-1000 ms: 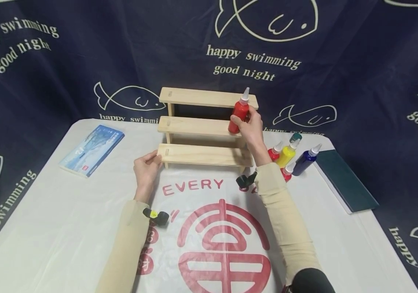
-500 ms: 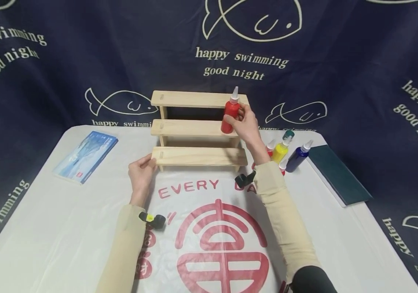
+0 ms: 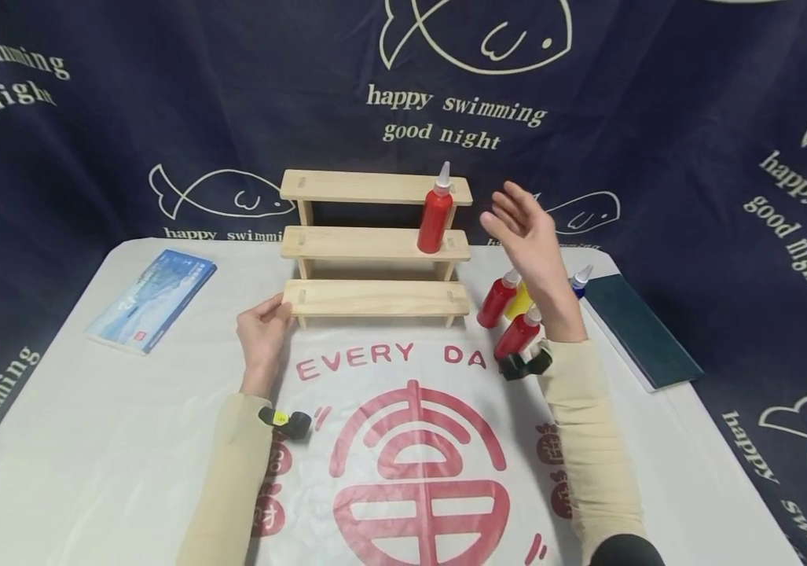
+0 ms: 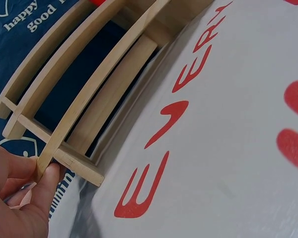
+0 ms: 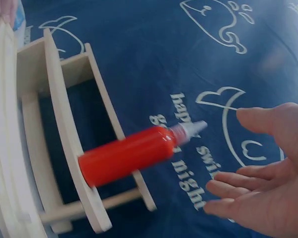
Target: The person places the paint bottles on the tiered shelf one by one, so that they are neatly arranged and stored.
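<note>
On the tabletop (image 3: 127, 440) is set a 3-tier wooden rack (image 3: 375, 177), its bottom tier (image 3: 375, 299) pinched at L end by the L hand (image 3: 262, 338). The R hand (image 3: 533, 244) is held raised, relaxed & empty, nr & R of the red btl (image 3: 434, 222), so nearer to it. Said btl is stood upright, axis approx. vert., on mid tier (image 3: 346, 242) nr its R end, well R of L hand.

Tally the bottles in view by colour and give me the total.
Red bottles: 3
Yellow bottle: 1
Blue bottle: 1
Total: 5, not counting any that may be fully hidden behind the right hand.
</note>
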`<state>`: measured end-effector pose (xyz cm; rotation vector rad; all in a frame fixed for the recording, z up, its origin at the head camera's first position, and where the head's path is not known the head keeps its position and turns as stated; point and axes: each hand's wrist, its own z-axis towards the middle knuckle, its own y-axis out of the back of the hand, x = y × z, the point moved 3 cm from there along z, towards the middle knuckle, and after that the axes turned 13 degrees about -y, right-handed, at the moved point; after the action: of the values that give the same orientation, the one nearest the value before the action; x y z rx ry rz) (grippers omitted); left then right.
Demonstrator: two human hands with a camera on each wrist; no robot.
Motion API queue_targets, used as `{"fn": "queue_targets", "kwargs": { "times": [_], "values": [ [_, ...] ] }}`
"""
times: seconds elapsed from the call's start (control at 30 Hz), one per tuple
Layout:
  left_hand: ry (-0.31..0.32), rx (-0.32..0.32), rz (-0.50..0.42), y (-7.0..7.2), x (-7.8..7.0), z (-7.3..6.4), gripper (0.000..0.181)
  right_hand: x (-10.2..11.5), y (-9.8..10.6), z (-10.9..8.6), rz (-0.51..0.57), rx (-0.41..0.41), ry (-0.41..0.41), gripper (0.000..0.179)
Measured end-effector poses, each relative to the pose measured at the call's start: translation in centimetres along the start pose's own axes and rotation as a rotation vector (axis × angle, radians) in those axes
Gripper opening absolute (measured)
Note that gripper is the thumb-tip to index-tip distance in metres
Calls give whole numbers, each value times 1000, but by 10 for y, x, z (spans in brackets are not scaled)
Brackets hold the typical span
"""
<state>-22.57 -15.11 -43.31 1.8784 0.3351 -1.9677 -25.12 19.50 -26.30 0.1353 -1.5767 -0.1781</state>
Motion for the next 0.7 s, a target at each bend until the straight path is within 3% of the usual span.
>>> {"fn": "queue_targets", "kwargs": {
  "times": [0.33, 0.57, 0.7],
  "values": [
    [29, -13, -5, 1, 1, 2, 34, -14, 54, -15, 197, -120, 77, 63],
    [37, -25, 9, 0, 1, 4, 33, -40, 92, -16, 256, -370, 99, 62],
    [-5, -31, 31, -2, -1, 2, 32, -68, 109, -15, 219, -488, 16, 67]
  ]
}}
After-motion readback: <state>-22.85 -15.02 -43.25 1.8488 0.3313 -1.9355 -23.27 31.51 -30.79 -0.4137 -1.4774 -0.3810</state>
